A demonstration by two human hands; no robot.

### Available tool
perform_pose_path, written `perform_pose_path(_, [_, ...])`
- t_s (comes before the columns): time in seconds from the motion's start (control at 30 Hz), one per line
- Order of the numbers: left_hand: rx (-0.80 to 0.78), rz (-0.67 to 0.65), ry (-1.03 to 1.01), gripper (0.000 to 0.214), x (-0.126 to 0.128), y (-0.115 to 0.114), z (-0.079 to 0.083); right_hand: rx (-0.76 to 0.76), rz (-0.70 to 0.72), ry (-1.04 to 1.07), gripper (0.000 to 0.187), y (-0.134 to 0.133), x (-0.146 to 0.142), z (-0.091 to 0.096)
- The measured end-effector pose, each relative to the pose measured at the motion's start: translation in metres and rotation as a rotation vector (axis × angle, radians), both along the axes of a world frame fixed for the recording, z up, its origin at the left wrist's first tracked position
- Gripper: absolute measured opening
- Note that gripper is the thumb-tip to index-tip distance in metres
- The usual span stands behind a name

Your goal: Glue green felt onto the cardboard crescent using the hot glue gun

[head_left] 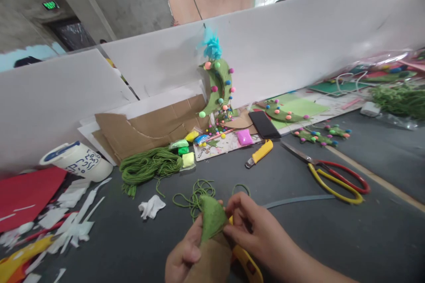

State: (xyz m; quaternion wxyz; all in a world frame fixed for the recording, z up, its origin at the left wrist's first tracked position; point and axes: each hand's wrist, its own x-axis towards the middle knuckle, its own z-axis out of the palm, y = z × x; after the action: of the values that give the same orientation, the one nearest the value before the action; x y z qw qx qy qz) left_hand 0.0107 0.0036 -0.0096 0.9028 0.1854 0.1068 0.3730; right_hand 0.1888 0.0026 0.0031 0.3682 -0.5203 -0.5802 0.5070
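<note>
My left hand (183, 256) is closed round a brown cardboard cone (212, 260) at the bottom centre. A piece of green felt (211, 219) covers the cone's tip. My right hand (254, 230) pinches the felt's right edge with its fingertips. A yellow tool (247, 265) lies partly hidden under my right hand. Loose green cord (195, 194) trails on the grey table just beyond the cone.
On the table lie a coil of green cord (149, 166), a yellow utility knife (260, 153), red-and-yellow scissors (335, 177), a black phone (264, 124) and a white glue tub (79, 161). A green felt cone with pompoms (219, 86) stands against the white partition (299, 40). Paper scraps (76, 221) lie left.
</note>
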Motion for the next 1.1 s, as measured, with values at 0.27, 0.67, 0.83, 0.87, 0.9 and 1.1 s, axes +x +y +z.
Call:
perform_pose_path(0.27, [0.061, -0.085, -0.091, 0.066, -0.001, 0.003, -0.003, -0.024, 0.000, 0.046, 0.028, 0.004, 0.001, 0.000])
perform_pose_path(0.67, [0.130, -0.101, 0.432, 0.052, -0.006, 0.010, 0.015, -0.326, 0.263, 0.149, 0.014, 0.023, 0.034, 0.000])
perform_pose_path(0.83, [0.316, -0.090, 0.779, 0.042, -0.032, 0.011, 0.025, -0.392, 0.346, 0.162, 0.014, 0.028, 0.045, -0.002])
perform_pose_path(0.87, [0.379, -0.093, 0.853, 0.040, -0.035, 0.011, 0.026, -0.390, 0.337, 0.160, 0.014, 0.027, 0.045, -0.002])
perform_pose_path(0.9, [0.446, -0.102, 0.927, 0.039, -0.038, 0.010, 0.028, -0.385, 0.324, 0.157, 0.013, 0.027, 0.043, -0.002])
perform_pose_path(1.1, [0.638, -0.184, 1.124, 0.041, -0.038, 0.006, 0.034, -0.386, 0.293, 0.142, 0.016, 0.025, 0.036, -0.001])
